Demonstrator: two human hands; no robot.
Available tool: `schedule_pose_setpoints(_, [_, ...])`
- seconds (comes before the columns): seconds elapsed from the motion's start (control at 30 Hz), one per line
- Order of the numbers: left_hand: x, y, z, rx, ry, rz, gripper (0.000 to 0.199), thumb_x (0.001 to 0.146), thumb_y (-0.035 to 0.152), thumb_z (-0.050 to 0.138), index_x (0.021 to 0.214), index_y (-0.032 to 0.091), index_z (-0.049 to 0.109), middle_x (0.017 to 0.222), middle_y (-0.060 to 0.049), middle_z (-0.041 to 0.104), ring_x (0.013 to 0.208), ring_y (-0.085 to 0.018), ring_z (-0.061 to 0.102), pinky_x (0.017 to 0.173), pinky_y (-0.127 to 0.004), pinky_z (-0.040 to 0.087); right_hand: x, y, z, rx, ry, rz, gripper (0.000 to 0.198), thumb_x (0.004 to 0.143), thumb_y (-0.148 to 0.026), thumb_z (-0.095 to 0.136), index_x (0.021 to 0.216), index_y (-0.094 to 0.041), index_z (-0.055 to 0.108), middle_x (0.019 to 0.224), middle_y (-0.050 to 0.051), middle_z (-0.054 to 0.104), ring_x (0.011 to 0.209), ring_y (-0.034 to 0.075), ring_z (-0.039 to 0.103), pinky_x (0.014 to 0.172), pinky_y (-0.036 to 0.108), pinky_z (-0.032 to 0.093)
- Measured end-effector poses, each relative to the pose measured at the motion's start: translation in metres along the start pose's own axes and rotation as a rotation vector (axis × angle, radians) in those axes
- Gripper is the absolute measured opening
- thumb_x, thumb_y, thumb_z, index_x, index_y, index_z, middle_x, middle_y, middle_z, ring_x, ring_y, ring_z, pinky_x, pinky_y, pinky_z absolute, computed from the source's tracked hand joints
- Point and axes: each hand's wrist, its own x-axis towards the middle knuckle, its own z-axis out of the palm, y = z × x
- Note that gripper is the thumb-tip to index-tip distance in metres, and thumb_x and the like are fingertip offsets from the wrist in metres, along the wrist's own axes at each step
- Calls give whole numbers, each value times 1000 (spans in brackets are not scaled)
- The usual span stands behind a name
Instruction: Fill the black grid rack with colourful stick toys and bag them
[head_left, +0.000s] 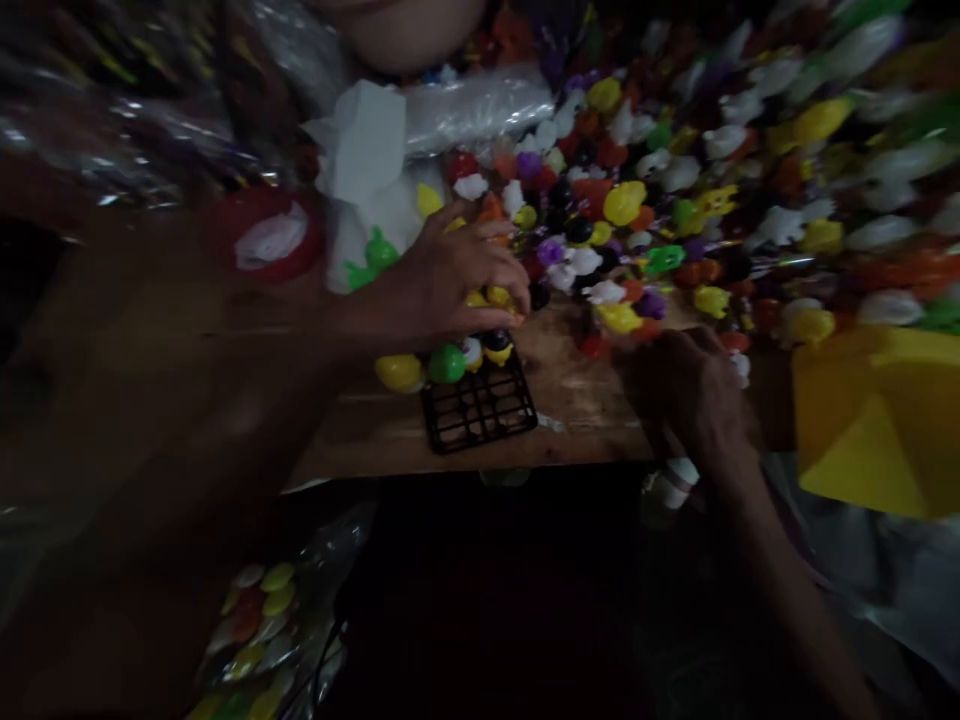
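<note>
A black plastic grid tray lies near the table's front edge. Its rear cells hold several small plastic figures, among them a green round one and a black-and-yellow one. Over this rear part is my left hand, its fingers curled down and the thumb brought close to them. A bit of orange shows at those fingertips, apparently a small plastic figure. My right hand rests low at the front of the figure pile, close to an orange-red figure. Shadow and blur hide its fingers.
A yellow folded sheet or box stands at the right. At the left are a red bowl with white contents and a white carton. Clear plastic wrap lies behind. Another person's chin shows at the top. A bag of figures sits below.
</note>
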Motion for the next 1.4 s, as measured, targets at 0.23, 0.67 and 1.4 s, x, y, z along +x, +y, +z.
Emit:
schedule_pose_setpoints(0.23, [3,8,-7,2,-41,-103,16,93,37,61,101,28,73,130,3,70,151,-29,36,129,-61,4,-36,-62,9,419,54,34,19,93,-41,58,93,-24,66,80,6,69,70,22,63,66,36,49])
schedule_pose_setpoints(0.67, [4,13,-3,20,-5,-122,14,90,21,64,101,23,73,125,0,72,151,-29,36,128,-60,14,-30,-149,80,916,53,93,21,89,-40,68,87,-20,74,83,3,71,76,18,65,73,32,54])
schedule_pose_setpoints(1.4, [-24,43,-1,240,114,-22,46,95,55,57,121,17,67,151,-13,53,151,-44,30,125,-70,13,-29,-159,89,478,19,-121,20,96,-19,49,86,-21,66,88,9,70,85,21,66,76,33,52])
